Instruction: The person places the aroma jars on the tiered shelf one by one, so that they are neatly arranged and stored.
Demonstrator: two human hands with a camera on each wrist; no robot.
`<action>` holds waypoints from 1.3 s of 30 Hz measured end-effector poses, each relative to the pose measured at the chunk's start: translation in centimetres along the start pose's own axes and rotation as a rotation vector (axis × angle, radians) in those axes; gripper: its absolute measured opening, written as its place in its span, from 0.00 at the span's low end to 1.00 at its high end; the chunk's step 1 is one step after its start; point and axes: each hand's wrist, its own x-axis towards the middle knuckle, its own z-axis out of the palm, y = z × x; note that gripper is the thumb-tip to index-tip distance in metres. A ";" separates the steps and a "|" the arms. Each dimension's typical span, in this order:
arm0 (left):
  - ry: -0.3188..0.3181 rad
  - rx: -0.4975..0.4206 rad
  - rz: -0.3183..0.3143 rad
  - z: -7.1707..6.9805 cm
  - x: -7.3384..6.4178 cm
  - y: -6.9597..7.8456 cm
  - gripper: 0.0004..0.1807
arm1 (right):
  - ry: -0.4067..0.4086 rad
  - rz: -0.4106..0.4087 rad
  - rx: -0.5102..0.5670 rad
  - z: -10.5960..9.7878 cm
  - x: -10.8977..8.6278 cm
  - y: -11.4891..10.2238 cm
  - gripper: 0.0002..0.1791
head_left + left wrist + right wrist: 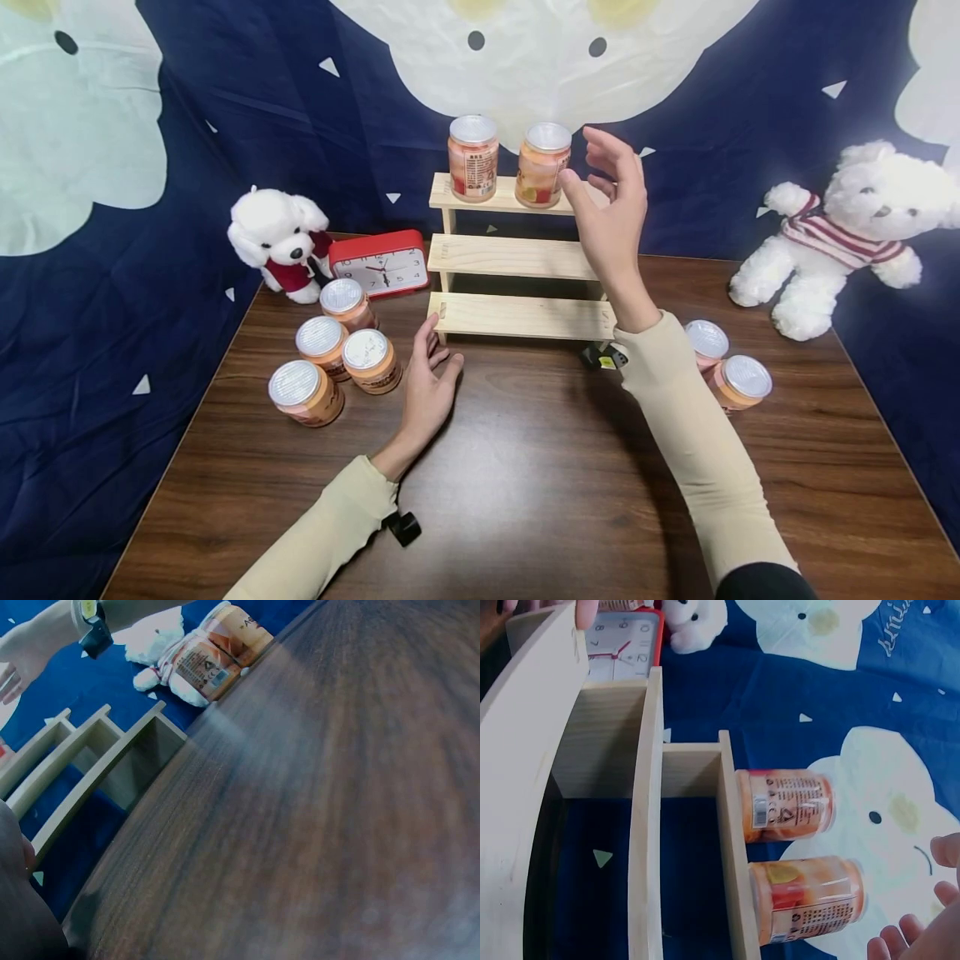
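Two fruit jars with silvery lids stand on the top step of a three-tier wooden shelf (517,317): the left jar (473,158) and the right jar (542,165). My right hand (611,200) is just right of the right jar, thumb and fingers spread and loosely bent around nothing. The right wrist view shows a gap between that jar (810,898) and the fingers. Low at the shelf's front left corner, my left hand (429,387) holds nothing, its fingers relaxed beside the bottom step. Only a dark part of it shows in the left wrist view.
Several more jars (372,362) stand on the table left of my left hand. Two jars (738,382) stand beyond my right forearm. A red alarm clock (382,265) and a white plush dog (277,242) are at back left, a plush bear (843,242) at back right.
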 end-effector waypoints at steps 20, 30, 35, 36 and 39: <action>0.011 0.012 0.030 0.0 -0.1 -0.2 0.40 | 0.012 -0.059 0.114 -2.2 -4.1 -3.1 0.24; 0.005 -0.012 0.023 0.0 -0.1 0.0 0.40 | 0.017 -0.047 0.132 -4.3 -6.4 -2.9 0.22; 0.002 -0.005 0.009 -0.1 -0.1 0.1 0.40 | 0.014 -0.025 0.150 -5.4 -7.3 -3.0 0.21; 0.000 -0.005 0.007 -0.1 -0.1 0.1 0.40 | 0.016 -0.022 0.154 -5.7 -7.4 -3.0 0.21; -0.005 -0.005 0.007 -0.1 0.0 0.1 0.41 | 0.023 -0.025 0.154 -6.5 -7.8 -3.0 0.20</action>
